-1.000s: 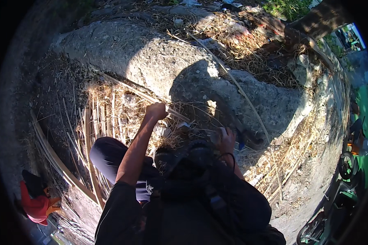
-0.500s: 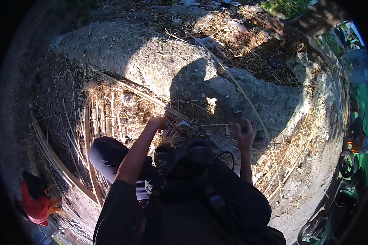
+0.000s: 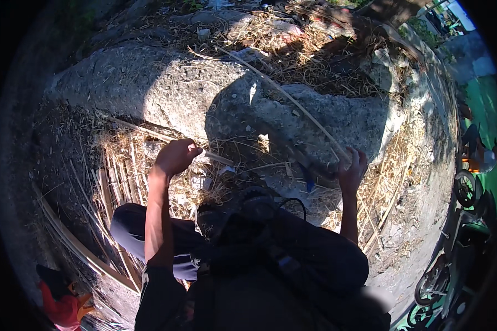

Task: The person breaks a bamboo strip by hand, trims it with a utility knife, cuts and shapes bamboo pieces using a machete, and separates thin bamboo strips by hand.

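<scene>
My left hand point(image 3: 175, 159) is closed, thumb and forefinger pinched together over the straw; a tiny pale spot shows at the fingertips, too small to name. Just behind it a long split bamboo strip point(image 3: 143, 130) lies slanting along the foot of the rock. My right hand point(image 3: 352, 170) is curled to the right, its palm partly hidden. A thin, pale strip point(image 3: 284, 95) runs down across the rock to its fingertips; I cannot tell whether it is gripped or passes behind. Left of that hand is a dark, blurred shape point(image 3: 308, 175) that I cannot make out.
A big grey rock point(image 3: 176, 91) spans the far side. Several bamboo strips point(image 3: 116, 182) lie beside my left knee, with longer curved ones point(image 3: 88, 249) farther left. Dry shavings point(image 3: 226, 185) cover the ground. A red object point(image 3: 63, 306) is at lower left, motorbikes point(image 3: 465, 187) at right.
My left hand has moved left and slightly up, with its back now turned upward. My right hand has shifted right, up to the thin strip. The whole view has shifted slightly.
</scene>
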A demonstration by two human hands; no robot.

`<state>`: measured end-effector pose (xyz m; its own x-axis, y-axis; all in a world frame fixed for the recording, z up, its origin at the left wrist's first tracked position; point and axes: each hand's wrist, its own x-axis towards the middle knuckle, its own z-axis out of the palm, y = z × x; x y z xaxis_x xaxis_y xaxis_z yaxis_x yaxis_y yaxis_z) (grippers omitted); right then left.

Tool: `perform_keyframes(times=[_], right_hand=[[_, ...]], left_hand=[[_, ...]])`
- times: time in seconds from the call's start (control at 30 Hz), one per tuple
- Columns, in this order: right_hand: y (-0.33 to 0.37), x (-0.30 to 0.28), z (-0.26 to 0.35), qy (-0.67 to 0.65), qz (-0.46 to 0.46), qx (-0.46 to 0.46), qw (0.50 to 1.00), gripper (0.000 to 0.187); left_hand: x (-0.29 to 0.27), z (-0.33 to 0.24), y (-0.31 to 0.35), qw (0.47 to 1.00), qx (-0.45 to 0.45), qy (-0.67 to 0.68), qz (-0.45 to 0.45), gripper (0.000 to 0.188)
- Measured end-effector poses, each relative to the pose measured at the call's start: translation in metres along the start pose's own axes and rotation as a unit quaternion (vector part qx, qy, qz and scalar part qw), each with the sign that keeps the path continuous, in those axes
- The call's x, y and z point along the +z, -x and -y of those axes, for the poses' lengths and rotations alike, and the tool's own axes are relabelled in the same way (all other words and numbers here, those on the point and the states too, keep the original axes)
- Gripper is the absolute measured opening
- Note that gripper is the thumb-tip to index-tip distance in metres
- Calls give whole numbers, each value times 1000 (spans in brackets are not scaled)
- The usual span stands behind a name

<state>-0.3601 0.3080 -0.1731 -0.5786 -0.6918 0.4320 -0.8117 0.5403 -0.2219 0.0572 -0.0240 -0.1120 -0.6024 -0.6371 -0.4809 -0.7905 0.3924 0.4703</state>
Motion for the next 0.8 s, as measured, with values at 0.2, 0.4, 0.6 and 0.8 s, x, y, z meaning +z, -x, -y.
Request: perform_keyframes(times=[0.2,0.4,0.6,0.8], right_hand=[[-36,5,-26,-54,255,18,965,43],[-51,50,-43,-18,441,-27,897,33],[-48,50,-42,-51,476,-29,878,36],[-36,73,-39,-170,491,24,854,35]], left_hand=[[-73,-12,122,922,8,62,-381,14],[42,201,283,830,-302,72,-464,30],[280,180,523,781,-592,196,44,24],[327,125,513,731,-603,302,-107,25]])
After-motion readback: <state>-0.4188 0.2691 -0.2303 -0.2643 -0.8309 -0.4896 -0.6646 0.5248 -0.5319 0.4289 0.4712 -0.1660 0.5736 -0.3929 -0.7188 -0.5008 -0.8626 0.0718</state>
